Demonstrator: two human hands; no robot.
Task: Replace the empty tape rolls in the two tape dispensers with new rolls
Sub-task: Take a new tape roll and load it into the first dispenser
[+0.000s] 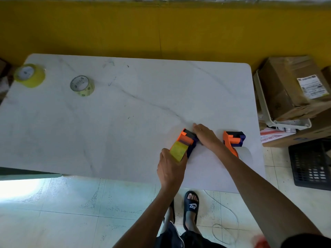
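Note:
An orange and purple tape dispenser point(186, 139) lies near the front right of the white table point(116, 122), with a yellow tape roll point(178, 150) seated in its near end. My left hand point(171, 168) grips that roll and the dispenser's near end. My right hand point(206, 135) rests on the dispenser's far right side, fingers pressed on it. A second orange and purple dispenser point(233, 140) lies to the right, untouched. Two yellowish tape rolls stand at the far left: a thick one point(29, 75) at the corner and a thinner one point(82, 85).
Cardboard boxes point(293, 88) and a white plastic tray point(263, 104) are stacked just right of the table. A black crate point(311, 163) sits on the tiled floor. My foot in a black slide point(191, 206) stands under the front edge. A yellow wall runs behind the table.

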